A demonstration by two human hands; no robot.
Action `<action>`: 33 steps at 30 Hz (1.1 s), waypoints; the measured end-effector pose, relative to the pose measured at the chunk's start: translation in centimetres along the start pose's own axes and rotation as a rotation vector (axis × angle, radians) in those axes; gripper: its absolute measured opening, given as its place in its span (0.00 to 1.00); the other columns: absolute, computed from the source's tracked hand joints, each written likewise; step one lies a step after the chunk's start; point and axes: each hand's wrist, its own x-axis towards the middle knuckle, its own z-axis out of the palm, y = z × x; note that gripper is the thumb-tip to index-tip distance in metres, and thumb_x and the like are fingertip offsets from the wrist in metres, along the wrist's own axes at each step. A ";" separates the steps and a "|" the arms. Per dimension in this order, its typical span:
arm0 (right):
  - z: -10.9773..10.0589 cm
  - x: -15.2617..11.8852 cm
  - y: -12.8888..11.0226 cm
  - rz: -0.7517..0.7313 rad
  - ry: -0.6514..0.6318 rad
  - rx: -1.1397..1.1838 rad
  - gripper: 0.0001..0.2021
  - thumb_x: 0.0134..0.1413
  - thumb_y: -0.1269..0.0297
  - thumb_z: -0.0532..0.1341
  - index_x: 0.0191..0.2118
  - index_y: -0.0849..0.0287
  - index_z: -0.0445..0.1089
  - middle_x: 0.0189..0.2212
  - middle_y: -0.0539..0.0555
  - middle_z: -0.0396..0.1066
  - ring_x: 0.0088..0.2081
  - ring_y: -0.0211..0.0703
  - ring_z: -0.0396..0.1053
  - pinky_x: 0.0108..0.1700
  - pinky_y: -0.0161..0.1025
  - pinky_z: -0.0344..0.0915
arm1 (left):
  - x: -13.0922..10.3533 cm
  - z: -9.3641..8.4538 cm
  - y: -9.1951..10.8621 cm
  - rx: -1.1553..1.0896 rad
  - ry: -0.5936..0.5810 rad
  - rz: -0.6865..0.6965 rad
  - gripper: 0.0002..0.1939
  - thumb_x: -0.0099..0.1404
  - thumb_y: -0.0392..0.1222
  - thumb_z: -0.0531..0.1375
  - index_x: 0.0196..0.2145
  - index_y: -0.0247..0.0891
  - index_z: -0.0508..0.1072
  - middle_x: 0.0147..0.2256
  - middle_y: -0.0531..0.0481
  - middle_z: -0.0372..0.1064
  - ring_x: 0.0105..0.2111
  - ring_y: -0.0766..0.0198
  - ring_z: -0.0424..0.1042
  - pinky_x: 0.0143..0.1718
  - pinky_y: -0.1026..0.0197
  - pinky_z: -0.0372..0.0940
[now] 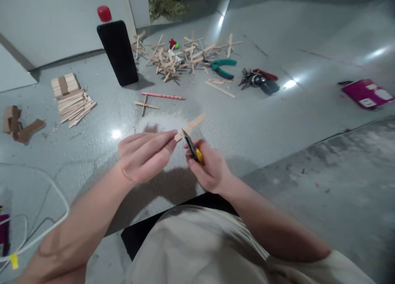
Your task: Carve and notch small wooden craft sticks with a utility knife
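1. Over the near edge of the worktop (pixel 262 123), a wooden stick (pixel 195 122) slants away from the left hand (pixel 149 154), which pinches its near end between thumb and fingers.
2. Beside it, the right hand (pixel 210 165) is wrapped around a yellow-and-black utility knife (pixel 194 149); its blade overlaps the stick, though I cannot tell whether they touch.
3. Just beyond lie a small stick cross (pixel 144 105) and a red pencil (pixel 165 96).
4. Toward the far edge, a black slab (pixel 118 54) stands upright, left of a heap of crossed sticks (pixel 168 66) and teal-handled pliers (pixel 224 68).
5. Toward the left edge are loose flat sticks (pixel 75 107) and brown scraps (pixel 31 130); near the right end, a purple packet (pixel 367 93).
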 end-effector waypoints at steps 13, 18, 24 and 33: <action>-0.1 0.2 -0.5 -0.055 0.015 0.107 0.09 0.58 0.68 0.57 0.44 0.55 0.68 0.26 0.46 0.68 0.23 0.36 0.63 0.27 0.35 0.62 | 1.9 -2.2 1.2 -0.041 -0.072 0.091 0.06 0.64 0.32 0.68 0.32 0.39 0.76 0.47 0.43 0.82 0.42 0.58 0.84 0.40 0.58 0.84; -0.2 0.3 -0.5 -0.064 0.022 0.124 0.07 0.57 0.69 0.57 0.42 0.55 0.69 0.24 0.46 0.67 0.23 0.36 0.62 0.26 0.35 0.61 | 3.3 -3.2 1.6 -0.041 -0.157 0.089 0.08 0.65 0.29 0.67 0.31 0.40 0.76 0.42 0.45 0.83 0.43 0.57 0.84 0.41 0.58 0.84; 0.1 0.2 -0.3 -0.050 0.051 0.175 0.06 0.57 0.69 0.59 0.40 0.55 0.70 0.24 0.46 0.66 0.22 0.36 0.61 0.26 0.36 0.60 | 3.3 -2.9 1.7 -0.001 -0.114 0.086 0.09 0.65 0.29 0.67 0.31 0.41 0.75 0.40 0.48 0.84 0.38 0.59 0.84 0.37 0.59 0.84; 1.2 -1.4 1.2 0.057 0.194 0.351 0.08 0.57 0.55 0.62 0.33 0.52 0.66 0.22 0.47 0.62 0.24 0.42 0.61 0.27 0.42 0.62 | 2.8 -0.6 1.4 0.160 0.041 -0.264 0.13 0.63 0.29 0.69 0.28 0.39 0.69 0.27 0.52 0.79 0.23 0.66 0.78 0.21 0.65 0.69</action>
